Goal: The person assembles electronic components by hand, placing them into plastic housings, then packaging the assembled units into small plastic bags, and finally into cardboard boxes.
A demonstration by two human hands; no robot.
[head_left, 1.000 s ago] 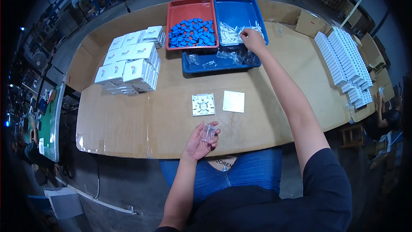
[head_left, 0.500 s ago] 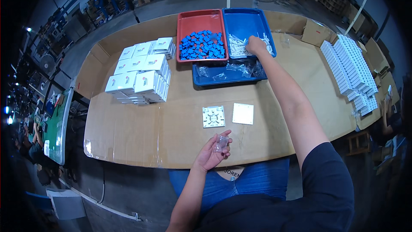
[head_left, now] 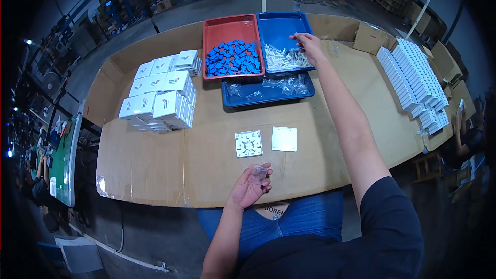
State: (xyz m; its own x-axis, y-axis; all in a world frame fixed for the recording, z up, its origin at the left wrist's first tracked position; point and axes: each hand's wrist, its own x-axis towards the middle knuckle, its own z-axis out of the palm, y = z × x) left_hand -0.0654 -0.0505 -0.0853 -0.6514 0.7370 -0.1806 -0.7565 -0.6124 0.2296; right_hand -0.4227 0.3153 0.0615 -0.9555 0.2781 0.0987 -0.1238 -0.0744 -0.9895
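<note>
Near the table's front edge, my left hand point(head_left: 247, 188) is closed, palm up, around a small clear plastic bag point(head_left: 260, 174). My right hand point(head_left: 310, 47) is raised over a blue tray point(head_left: 276, 23) holding a pile of slim white plastic pieces point(head_left: 281, 60). Its thumb and forefinger are pinched together, but what lies between them is too small to make out. Beyond my left hand lie an open white square box half point(head_left: 249, 144) with moulded parts inside and a flat white square cover point(head_left: 284, 139), side by side and apart.
A red tray point(head_left: 230, 27) of small blue parts point(head_left: 233, 58) stands left of the blue one. In front, a lower blue tray point(head_left: 268, 99) contains clear bags. Stacked white boxes point(head_left: 160, 90) stand left, rows of white parts point(head_left: 413, 80) right. Cardboard walls point(head_left: 341, 27) edge the table's far side.
My right hand has lifted out of the white pieces and stays above the tray, fingers pinched. The left hand still holds the bag. The whole view has shifted slightly.
</note>
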